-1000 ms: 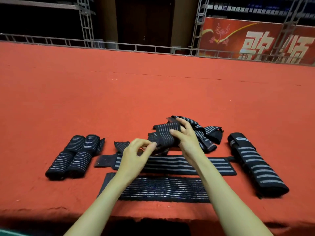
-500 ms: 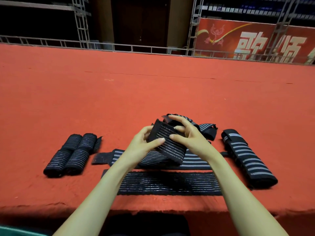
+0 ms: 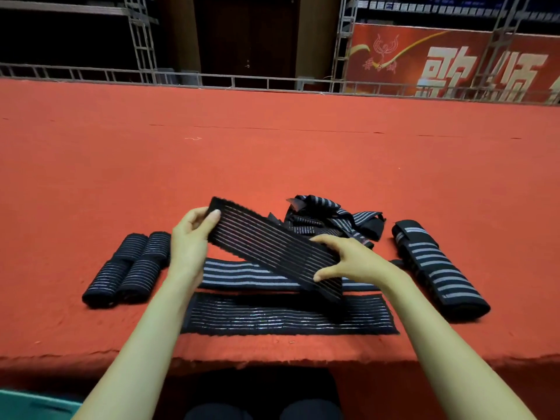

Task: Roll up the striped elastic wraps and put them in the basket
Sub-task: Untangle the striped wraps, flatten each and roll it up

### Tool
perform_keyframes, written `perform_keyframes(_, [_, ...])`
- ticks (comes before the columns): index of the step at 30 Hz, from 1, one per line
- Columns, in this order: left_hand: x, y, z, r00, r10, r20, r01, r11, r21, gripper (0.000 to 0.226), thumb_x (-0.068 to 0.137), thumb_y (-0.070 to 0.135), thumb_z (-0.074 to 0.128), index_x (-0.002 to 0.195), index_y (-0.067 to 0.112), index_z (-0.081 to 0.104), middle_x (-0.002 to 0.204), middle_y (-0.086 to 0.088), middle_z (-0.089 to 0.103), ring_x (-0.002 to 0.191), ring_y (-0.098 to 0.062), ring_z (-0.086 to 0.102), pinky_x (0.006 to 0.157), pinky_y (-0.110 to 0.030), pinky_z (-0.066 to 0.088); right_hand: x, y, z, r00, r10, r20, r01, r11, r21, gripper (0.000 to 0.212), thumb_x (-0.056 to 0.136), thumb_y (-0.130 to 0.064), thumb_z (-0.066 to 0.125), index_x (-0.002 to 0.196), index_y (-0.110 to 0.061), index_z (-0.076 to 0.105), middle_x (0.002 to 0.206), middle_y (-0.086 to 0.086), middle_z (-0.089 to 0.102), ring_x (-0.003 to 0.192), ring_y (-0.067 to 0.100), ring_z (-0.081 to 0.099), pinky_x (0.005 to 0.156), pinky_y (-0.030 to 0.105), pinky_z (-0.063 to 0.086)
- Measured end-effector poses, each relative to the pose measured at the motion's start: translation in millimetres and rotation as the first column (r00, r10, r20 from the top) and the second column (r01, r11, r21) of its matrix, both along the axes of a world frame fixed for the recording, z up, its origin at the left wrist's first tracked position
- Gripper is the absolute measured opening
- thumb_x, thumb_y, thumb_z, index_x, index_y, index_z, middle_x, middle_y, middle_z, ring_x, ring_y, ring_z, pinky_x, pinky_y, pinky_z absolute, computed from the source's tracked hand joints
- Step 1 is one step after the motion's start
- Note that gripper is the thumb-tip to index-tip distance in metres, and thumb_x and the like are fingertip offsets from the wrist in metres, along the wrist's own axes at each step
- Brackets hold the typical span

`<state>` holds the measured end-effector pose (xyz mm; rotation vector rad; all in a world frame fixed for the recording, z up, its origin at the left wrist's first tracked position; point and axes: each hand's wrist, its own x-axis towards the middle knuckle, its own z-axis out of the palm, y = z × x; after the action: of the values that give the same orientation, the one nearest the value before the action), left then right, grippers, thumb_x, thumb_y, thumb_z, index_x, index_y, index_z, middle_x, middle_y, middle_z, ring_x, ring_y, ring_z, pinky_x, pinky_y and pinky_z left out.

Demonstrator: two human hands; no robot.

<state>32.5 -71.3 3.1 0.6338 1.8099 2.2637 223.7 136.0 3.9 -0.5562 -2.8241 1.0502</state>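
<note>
Head: left hand (image 3: 189, 241) and right hand (image 3: 351, 259) fingers pinch striped wrap (image 3: 272, 248) at opposite ends.

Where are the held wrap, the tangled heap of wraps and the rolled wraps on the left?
Held wrap (image 3: 272, 250): head view, middle of the band.
Tangled heap of wraps (image 3: 321, 205): head view, its top fold.
Rolled wraps (image 3: 142, 269): head view, one roll's middle.
</note>
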Motion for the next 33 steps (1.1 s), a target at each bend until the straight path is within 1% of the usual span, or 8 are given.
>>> perform_keyframes(3, [-15, -16, -12, 0.99, 0.108, -0.087, -0.119, 0.984, -0.133, 0.012, 0.083, 0.022, 0.07, 0.095, 0.02, 0.069, 0.093, -0.002, 0.064, 0.086, -0.012, 0.059, 0.085, -0.03, 0.047, 8, 14, -9, 0.989, -0.14, -0.054, 0.149, 0.952, 0.269, 0.053, 0.079, -0.024, 0.075, 0.127, -0.03, 0.053, 0.117, -0.009, 0.063, 0.1, 0.008, 0.057, 0.078, 0.022, 0.041])
perform_keyframes(7, [-18, -32, -33, 0.985, 0.138, -0.107, -0.163, 0.949, -0.27, 0.012, 0.078, 0.03, 0.075, 0.089, 0.028, 0.07, 0.079, 0.006, 0.067, 0.075, -0.008, 0.06, 0.074, -0.023, 0.047, 15, 27, -22, 0.926, -0.316, -0.207, 0.378, 0.773, 0.51, 0.041, 0.085, -0.01, 0.062, 0.123, -0.022, 0.056, 0.119, -0.002, 0.062, 0.114, 0.022, 0.052, 0.083, 0.035, 0.043])
perform_keyframes(10, [-13, -38, -50, 0.998, 0.058, -0.025, -0.063, 0.949, -0.31, 0.019, 0.084, 0.022, 0.069, 0.1, 0.012, 0.068, 0.066, 0.002, 0.068, 0.056, -0.007, 0.057, 0.057, -0.017, 0.047, 20, 29, -37, 0.885, -0.389, -0.255, 0.465, 0.747, 0.475, 0.036, 0.083, -0.002, 0.056, 0.118, -0.011, 0.057, 0.111, 0.009, 0.063, 0.108, 0.031, 0.053, 0.08, 0.041, 0.046])
perform_keyframes(14, [-8, -46, -61, 1.0, -0.026, 0.016, 0.03, 0.936, -0.351, 0.022, 0.091, 0.003, 0.048, 0.092, 0.015, 0.065, 0.085, -0.008, 0.071, 0.07, -0.014, 0.069, 0.054, -0.016, 0.049, 31, 24, -60, 0.871, -0.434, -0.23, 0.491, 0.768, 0.411, 0.04, 0.078, 0.004, 0.054, 0.117, -0.005, 0.055, 0.107, 0.017, 0.062, 0.104, 0.036, 0.056, 0.081, 0.04, 0.042])
perform_keyframes(18, [-1, -53, -62, 0.984, 0.015, 0.18, 0.048, 0.939, -0.341, 0.021, 0.096, 0.022, 0.049, 0.088, 0.009, 0.063, 0.083, -0.007, 0.064, 0.065, -0.02, 0.065, 0.05, -0.019, 0.048, 45, 17, -76, 0.834, -0.509, -0.211, 0.551, 0.761, 0.342, 0.048, 0.076, 0.007, 0.053, 0.122, -0.006, 0.053, 0.111, 0.019, 0.064, 0.105, 0.038, 0.057, 0.083, 0.039, 0.042])
perform_keyframes(23, [2, -69, -84, 0.995, -0.005, -0.095, -0.056, 0.779, -0.625, 0.016, 0.079, 0.014, 0.073, 0.087, 0.022, 0.063, 0.09, -0.008, 0.066, 0.075, -0.022, 0.058, 0.078, -0.038, 0.049, 63, -1, -88, 0.772, -0.535, -0.343, 0.578, 0.816, 0.027, 0.042, 0.082, 0.004, 0.05, 0.121, -0.011, 0.054, 0.108, 0.005, 0.065, 0.104, 0.023, 0.058, 0.088, 0.029, 0.039])
perform_keyframes(27, [12, -75, -88, 0.975, 0.016, -0.222, -0.159, 0.749, -0.643, 0.019, 0.08, 0.009, 0.071, 0.094, 0.018, 0.063, 0.096, -0.003, 0.062, 0.087, -0.019, 0.055, 0.081, -0.03, 0.039, 72, -17, -94, 0.656, -0.62, -0.43, 0.598, 0.775, -0.205, 0.027, 0.09, -0.004, 0.053, 0.112, -0.021, 0.055, 0.1, -0.005, 0.065, 0.099, 0.015, 0.057, 0.084, 0.025, 0.036])
perform_keyframes(33, [23, -79, -92, 0.961, 0.04, -0.273, -0.213, 0.735, -0.644, 0.024, 0.082, 0.005, 0.069, 0.103, 0.014, 0.064, 0.101, -0.001, 0.061, 0.087, -0.017, 0.054, 0.081, -0.028, 0.037, 80, -25, -118, 0.6, -0.578, -0.553, 0.707, 0.707, 0.027, 0.035, 0.079, 0.011, 0.06, 0.11, -0.005, 0.059, 0.099, 0.007, 0.062, 0.098, 0.027, 0.053, 0.084, 0.018, 0.031])
